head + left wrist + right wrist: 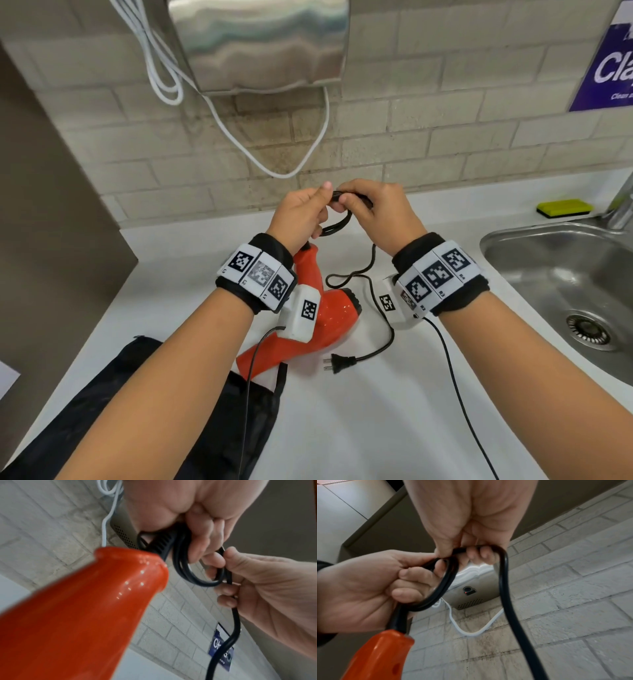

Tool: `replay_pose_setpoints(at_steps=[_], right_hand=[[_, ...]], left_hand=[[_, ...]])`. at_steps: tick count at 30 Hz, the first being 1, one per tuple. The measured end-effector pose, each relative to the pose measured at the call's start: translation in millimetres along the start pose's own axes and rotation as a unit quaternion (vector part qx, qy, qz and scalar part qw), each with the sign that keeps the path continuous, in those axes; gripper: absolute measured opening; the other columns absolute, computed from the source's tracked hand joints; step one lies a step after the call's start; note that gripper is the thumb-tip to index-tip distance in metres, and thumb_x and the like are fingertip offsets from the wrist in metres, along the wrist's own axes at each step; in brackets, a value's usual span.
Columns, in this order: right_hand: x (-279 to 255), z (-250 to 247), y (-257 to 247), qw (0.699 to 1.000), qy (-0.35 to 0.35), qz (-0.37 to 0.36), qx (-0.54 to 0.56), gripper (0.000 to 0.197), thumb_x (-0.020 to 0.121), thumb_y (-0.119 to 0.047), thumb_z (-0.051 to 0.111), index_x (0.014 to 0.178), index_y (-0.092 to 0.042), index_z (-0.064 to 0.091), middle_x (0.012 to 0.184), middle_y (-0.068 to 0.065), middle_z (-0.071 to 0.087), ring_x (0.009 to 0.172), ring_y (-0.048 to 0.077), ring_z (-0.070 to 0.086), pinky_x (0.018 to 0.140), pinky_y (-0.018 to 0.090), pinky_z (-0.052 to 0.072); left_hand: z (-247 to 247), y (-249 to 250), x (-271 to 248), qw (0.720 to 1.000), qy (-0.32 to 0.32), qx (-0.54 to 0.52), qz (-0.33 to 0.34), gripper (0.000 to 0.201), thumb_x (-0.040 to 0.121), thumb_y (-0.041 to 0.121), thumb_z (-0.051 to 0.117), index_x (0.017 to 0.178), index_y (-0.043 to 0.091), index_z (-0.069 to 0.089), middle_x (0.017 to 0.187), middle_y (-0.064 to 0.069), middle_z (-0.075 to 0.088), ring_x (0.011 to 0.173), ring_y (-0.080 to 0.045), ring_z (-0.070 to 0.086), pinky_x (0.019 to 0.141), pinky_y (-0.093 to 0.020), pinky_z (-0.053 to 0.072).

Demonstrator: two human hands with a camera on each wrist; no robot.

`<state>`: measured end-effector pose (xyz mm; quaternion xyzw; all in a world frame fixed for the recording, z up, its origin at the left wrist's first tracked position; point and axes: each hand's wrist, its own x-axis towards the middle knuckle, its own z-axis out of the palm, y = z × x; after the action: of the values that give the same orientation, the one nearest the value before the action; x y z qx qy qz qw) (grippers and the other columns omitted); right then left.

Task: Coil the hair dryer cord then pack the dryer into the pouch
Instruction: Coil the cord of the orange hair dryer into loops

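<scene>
An orange hair dryer (325,315) lies on the white counter (394,411), handle pointing toward the wall; its handle shows as the hair dryer (77,615) and hair dryer (376,655) in the wrist views. Its black cord (373,274) runs up from the handle. My left hand (301,216) grips a small loop of cord (197,574) above the handle. My right hand (376,212) pinches the cord (503,574) beside that loop; the rest trails down to the plug (337,363) on the counter. The black pouch (137,411) lies under my left forearm, nozzle resting on its edge.
A steel sink (565,281) sits at the right with a yellow sponge (565,207) behind it. A metal hand dryer (260,44) hangs on the brick wall above, a white cable (274,168) looping below it. A thin black wire (455,394) trails from my right wrist band.
</scene>
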<state>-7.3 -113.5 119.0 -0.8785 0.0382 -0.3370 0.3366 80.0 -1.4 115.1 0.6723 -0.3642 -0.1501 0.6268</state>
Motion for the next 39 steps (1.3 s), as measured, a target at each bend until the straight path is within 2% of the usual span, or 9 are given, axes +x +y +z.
replay_pose_setpoints(at_steps=[3,6,10,14,17,24,30,34,39], right_hand=[[-10,2,3,0.989,0.09,-0.045,-0.105,0.025,0.086,-0.012,0.056,0.11,-0.012,0.062,0.104,0.005,0.06,0.095,0.015,0.049,0.083,0.014,0.031],[-29,0,1,0.99,0.133,-0.039,-0.036,0.009,0.084,-0.014,0.056,0.087,-0.008,0.062,0.073,-0.007,0.049,0.068,0.006,0.043,0.066,0.01,0.033],[-64,6,10,0.984,-0.158,0.082,-0.005,0.023,0.086,-0.019,0.057,0.068,-0.005,0.061,0.059,0.002,0.052,0.055,0.009,0.043,0.058,0.02,0.036],[-98,34,32,0.872,-0.428,0.15,-0.184,0.013,0.086,-0.022,0.055,0.088,-0.017,0.067,0.087,0.0,0.061,0.082,0.017,0.056,0.067,0.017,0.042],[-120,56,51,0.82,-0.49,0.172,-0.24,0.027,0.084,-0.022,0.058,0.11,-0.017,0.061,0.115,0.004,0.061,0.104,0.023,0.058,0.09,0.03,0.048],[-130,72,66,0.796,-0.492,0.164,-0.31,0.029,0.084,-0.016,0.06,0.112,-0.013,0.055,0.114,0.007,0.062,0.103,0.025,0.059,0.082,0.029,0.046],[-126,45,54,0.872,-0.405,0.184,-0.201,0.019,0.091,-0.015,0.045,0.103,-0.014,0.06,0.095,0.002,0.058,0.082,0.018,0.052,0.074,0.024,0.04],[-106,9,18,0.961,-0.21,0.179,0.009,0.014,0.09,-0.012,0.05,0.079,-0.02,0.054,0.068,-0.008,0.05,0.057,-0.002,0.046,0.057,0.011,0.032],[-80,-6,-9,0.981,0.025,0.182,0.058,0.008,0.088,-0.019,0.055,0.084,-0.017,0.062,0.063,-0.009,0.046,0.052,0.002,0.04,0.049,0.003,0.034]], left_hand=[[4,0,1,1.0,0.027,-0.013,-0.005,0.04,0.097,0.03,0.04,0.067,0.014,0.061,0.037,0.014,0.029,0.037,-0.003,0.025,0.042,-0.019,0.024],[5,1,1,0.999,0.031,-0.014,-0.011,0.041,0.097,0.031,0.04,0.066,0.013,0.061,0.036,0.014,0.028,0.036,-0.004,0.023,0.041,-0.02,0.023],[8,3,-1,0.999,0.031,-0.01,-0.024,0.041,0.097,0.031,0.042,0.066,0.012,0.062,0.042,0.007,0.032,0.036,-0.005,0.025,0.038,-0.017,0.025],[12,5,-1,0.999,0.03,-0.008,-0.028,0.038,0.096,0.031,0.044,0.066,0.016,0.061,0.065,-0.012,0.046,0.041,-0.007,0.029,0.038,-0.017,0.026],[14,5,-4,0.999,0.025,0.007,-0.03,0.04,0.096,0.033,0.042,0.066,0.015,0.063,0.047,0.003,0.043,0.037,-0.006,0.03,0.038,-0.017,0.027],[9,5,-9,0.998,0.042,0.026,-0.026,0.041,0.097,0.034,0.04,0.068,0.015,0.062,0.04,0.012,0.041,0.034,-0.004,0.031,0.037,-0.015,0.028],[9,6,-13,0.999,0.032,0.032,-0.021,0.041,0.097,0.034,0.039,0.07,0.014,0.062,0.043,0.011,0.039,0.035,-0.003,0.031,0.038,-0.014,0.029],[10,6,-14,0.999,0.027,0.029,-0.014,0.042,0.098,0.034,0.036,0.071,0.013,0.06,0.039,0.012,0.039,0.034,-0.003,0.032,0.038,-0.013,0.029],[11,5,-14,0.999,0.009,0.032,-0.003,0.042,0.098,0.035,0.037,0.069,0.015,0.06,0.043,0.011,0.038,0.034,-0.002,0.03,0.038,-0.013,0.028]])
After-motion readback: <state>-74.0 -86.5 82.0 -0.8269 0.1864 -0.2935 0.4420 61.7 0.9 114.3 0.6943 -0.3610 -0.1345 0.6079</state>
